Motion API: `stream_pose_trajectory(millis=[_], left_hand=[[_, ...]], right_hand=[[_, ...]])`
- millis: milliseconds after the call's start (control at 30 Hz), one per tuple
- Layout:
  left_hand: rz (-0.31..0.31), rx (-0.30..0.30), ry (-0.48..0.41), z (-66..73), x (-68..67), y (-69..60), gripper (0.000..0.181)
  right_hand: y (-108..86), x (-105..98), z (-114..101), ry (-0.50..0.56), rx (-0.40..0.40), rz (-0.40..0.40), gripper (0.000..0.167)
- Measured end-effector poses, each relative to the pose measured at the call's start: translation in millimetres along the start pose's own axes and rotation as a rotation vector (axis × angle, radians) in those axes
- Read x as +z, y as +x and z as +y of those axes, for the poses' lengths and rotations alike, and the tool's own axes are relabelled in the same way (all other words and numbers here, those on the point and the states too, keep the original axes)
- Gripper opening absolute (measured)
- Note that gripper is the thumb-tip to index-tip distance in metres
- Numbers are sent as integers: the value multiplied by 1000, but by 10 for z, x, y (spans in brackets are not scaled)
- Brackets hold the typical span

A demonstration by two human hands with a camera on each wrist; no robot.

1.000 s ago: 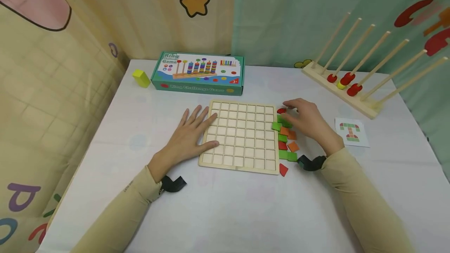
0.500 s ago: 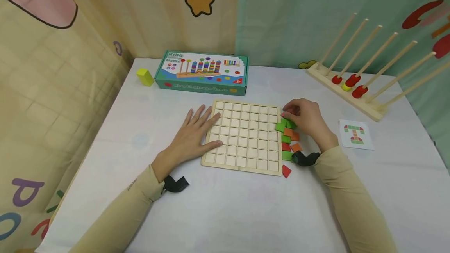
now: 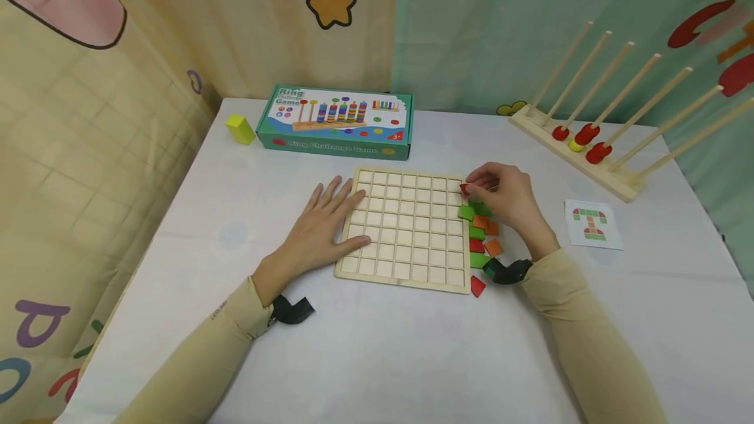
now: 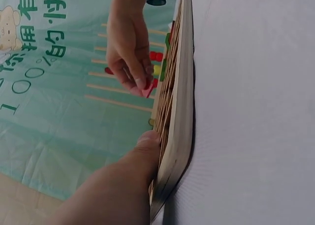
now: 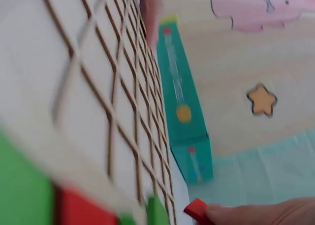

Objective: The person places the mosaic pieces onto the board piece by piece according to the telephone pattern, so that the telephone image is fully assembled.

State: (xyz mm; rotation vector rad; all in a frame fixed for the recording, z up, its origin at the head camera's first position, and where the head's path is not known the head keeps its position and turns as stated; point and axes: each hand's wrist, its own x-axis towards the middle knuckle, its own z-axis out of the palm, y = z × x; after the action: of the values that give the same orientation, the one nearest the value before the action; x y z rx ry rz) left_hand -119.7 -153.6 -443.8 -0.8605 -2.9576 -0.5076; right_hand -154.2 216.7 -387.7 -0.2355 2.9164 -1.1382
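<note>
My left hand (image 3: 321, 226) rests with spread, straight fingers on the left edge of a wooden grid board (image 3: 406, 228). Between thumb and fingers, my right hand (image 3: 508, 194) pinches a small red tile (image 3: 464, 189) over the board's upper right corner. The red tile (image 5: 198, 210) also shows at the fingertips in the right wrist view, raised off the board. Along the board's right side lie several loose green (image 3: 476, 260), orange (image 3: 493, 248) and red tiles (image 3: 478, 286); the right hand partly hides the upper ones.
A green game box (image 3: 336, 122) lies behind the board, beside a yellow block (image 3: 239, 129). At the back right stands a wooden peg rack (image 3: 574, 152) with a few red and yellow beads. A pattern card (image 3: 593, 224) lies to the right on the white table (image 3: 377, 352).
The right hand has taken hold of the red tile at the top of the pile, lifted it and brought it slightly left over the board's corner. The left hand stays on the board.
</note>
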Motion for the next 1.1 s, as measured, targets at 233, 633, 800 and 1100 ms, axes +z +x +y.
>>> stream_pose_trajectory(millis=[233,633,800,1100], left_hand=[[-1,-7,2,48,15,-4,93],[10,3,12,56,17,-7,92],[14,6,12,59,7,-4,91],[13,0,4,70,-18,-16,92]], right_hand=[[-30,278,-156,65,-19,70,14],[-71,397,-177,24,-133,46,9],[-53,304,-132,8,-138,29,10],[32,-95,130,-12,-93,-30,19]])
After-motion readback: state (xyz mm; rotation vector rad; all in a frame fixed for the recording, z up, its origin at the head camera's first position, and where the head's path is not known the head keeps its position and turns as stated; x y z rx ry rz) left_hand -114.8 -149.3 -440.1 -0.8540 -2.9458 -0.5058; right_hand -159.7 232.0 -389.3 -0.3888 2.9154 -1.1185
